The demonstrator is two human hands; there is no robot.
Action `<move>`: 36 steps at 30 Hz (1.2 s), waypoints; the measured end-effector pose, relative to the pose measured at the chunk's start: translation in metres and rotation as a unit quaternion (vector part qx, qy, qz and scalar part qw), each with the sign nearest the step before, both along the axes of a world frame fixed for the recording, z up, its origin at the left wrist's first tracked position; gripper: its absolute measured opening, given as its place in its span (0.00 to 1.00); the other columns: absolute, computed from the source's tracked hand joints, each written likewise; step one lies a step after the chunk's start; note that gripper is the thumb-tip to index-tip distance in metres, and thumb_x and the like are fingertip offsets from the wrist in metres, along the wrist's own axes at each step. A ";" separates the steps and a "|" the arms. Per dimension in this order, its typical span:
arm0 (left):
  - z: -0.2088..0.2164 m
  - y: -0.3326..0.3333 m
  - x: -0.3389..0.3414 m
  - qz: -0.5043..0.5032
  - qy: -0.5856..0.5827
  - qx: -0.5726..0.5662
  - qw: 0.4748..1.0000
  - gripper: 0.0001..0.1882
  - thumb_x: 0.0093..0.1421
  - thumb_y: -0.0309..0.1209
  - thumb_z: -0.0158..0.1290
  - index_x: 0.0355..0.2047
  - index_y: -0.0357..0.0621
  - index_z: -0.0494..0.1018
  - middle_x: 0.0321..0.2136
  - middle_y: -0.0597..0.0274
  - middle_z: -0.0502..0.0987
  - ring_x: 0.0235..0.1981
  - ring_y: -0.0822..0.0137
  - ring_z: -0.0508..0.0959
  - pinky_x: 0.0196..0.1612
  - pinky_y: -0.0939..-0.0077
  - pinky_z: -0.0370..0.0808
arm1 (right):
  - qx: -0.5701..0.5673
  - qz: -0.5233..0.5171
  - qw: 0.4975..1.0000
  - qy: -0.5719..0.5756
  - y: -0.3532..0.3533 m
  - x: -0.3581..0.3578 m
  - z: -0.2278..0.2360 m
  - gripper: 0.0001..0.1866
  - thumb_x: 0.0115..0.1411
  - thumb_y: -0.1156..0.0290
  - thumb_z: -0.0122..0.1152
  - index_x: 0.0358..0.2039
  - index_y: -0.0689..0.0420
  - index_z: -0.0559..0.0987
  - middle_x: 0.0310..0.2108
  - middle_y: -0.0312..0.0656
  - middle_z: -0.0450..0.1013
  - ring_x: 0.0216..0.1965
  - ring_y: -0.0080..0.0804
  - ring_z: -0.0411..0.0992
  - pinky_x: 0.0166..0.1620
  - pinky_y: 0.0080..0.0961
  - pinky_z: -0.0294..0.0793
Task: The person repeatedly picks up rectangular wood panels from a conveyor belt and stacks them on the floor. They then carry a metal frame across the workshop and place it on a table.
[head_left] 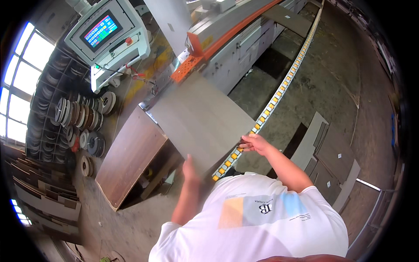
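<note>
A flat grey-brown panel [203, 115] lies in front of me, its far end at the orange guard [187, 67] of a long machine. At the panel's near left edge is my left hand [190, 169], somewhat blurred, its thumb at the edge and the other fingers mostly hidden. My right hand [255, 144] grips the near right corner, its fingers closed around the edge. Under that corner runs a rail of yellow rollers [265, 112], which stretches away to the far right.
A brown wooden box [131, 157] with an open side stands left of the panel. Beyond it are a control console [107, 37] with a lit screen and rolls of edge banding [78, 113]. Several panels [327, 153] lie at right; boards [48, 192] are stacked at left.
</note>
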State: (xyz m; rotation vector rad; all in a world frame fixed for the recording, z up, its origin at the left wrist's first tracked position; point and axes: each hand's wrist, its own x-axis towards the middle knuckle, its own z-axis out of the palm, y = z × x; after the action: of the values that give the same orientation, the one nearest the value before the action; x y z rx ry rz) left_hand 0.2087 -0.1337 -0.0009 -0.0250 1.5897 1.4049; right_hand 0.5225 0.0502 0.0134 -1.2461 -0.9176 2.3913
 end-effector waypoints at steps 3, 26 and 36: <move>-0.037 0.018 -0.008 0.031 -0.040 0.027 0.998 0.23 0.72 0.46 0.51 0.54 0.38 0.72 0.48 0.57 0.77 0.47 0.61 0.78 0.50 0.61 0.77 | 0.057 0.037 0.996 -0.053 -0.007 0.012 0.007 0.22 0.71 0.54 0.57 0.54 0.59 0.76 0.50 0.41 0.78 0.47 0.28 0.79 0.50 0.31 0.81; -0.059 0.200 0.059 -0.007 -0.133 0.063 0.989 0.31 0.75 0.49 0.41 0.66 0.35 0.62 0.63 0.50 0.69 0.60 0.50 0.72 0.62 0.50 0.71 | -0.093 -0.312 0.904 -0.277 -0.244 0.222 -0.106 0.16 0.66 0.58 0.62 0.45 0.56 0.81 0.40 0.40 0.81 0.38 0.29 0.80 0.38 0.30 0.80; -0.061 0.280 0.094 -0.110 -0.153 0.038 0.981 0.30 0.75 0.54 0.38 0.63 0.45 0.68 0.60 0.59 0.74 0.59 0.55 0.75 0.59 0.54 0.76 | -0.080 -0.461 0.841 -0.271 -0.317 0.210 -0.133 0.11 0.64 0.65 0.63 0.38 0.60 0.84 0.32 0.37 0.81 0.29 0.23 0.78 0.30 0.23 0.76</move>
State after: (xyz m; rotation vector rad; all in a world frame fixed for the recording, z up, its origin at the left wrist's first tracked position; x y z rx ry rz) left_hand 0.3026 0.1466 -0.0616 -0.0175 1.2444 1.2220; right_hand 0.7323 -0.2670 -0.1198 -1.9060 -0.1071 1.3751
